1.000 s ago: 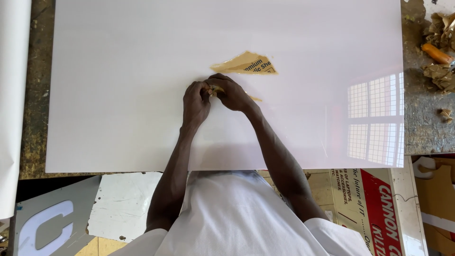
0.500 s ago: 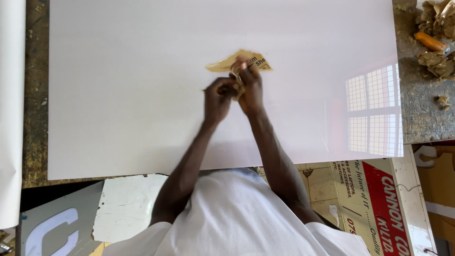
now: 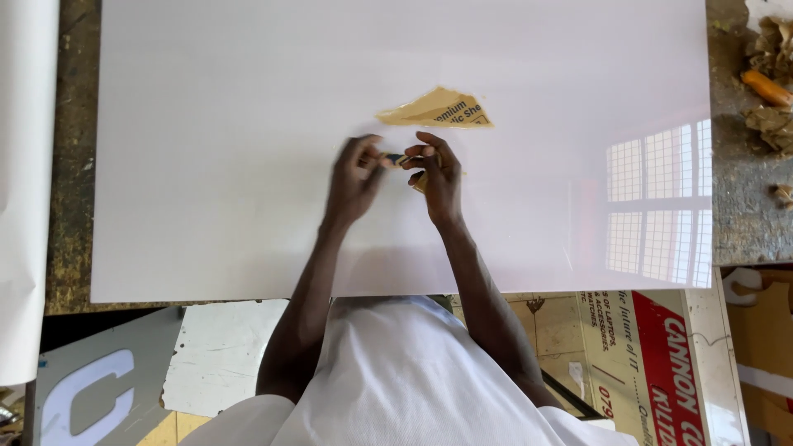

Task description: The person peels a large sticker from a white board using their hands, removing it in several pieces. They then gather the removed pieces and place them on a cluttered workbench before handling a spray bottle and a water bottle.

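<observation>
Hands met near the middle of a large glossy white sheet [image 3: 248,165] that covered most of the bench [image 3: 747,215]. Left hand [image 3: 353,183] and right hand [image 3: 438,177] were closed together on a small dark object [image 3: 395,158] pinched between the fingertips; its kind could not be told. Right hand also seemed to hold a tan scrap [image 3: 421,180] under its fingers, just above the sheet. Torn piece of brown protective paper [image 3: 438,109] lay on the sheet just beyond the hands, towards the far edge, apart from them.

Judgement: fine fingertip work over a glossy face called for a light, steady pinch, with wrists kept low and any hard point kept off the surface, since such a finish would likely mark easily. Window glare sat on the sheet's right side, so working angle mattered for seeing a lifted edge.

No true container was in view. Crumpled brown paper scraps [image 3: 772,49] and an orange-handled tool [image 3: 764,87] lay loose at the bench's far right corner. Printed cardboard [image 3: 661,347] and a grey panel [image 3: 91,396] lay below the near edge.
</observation>
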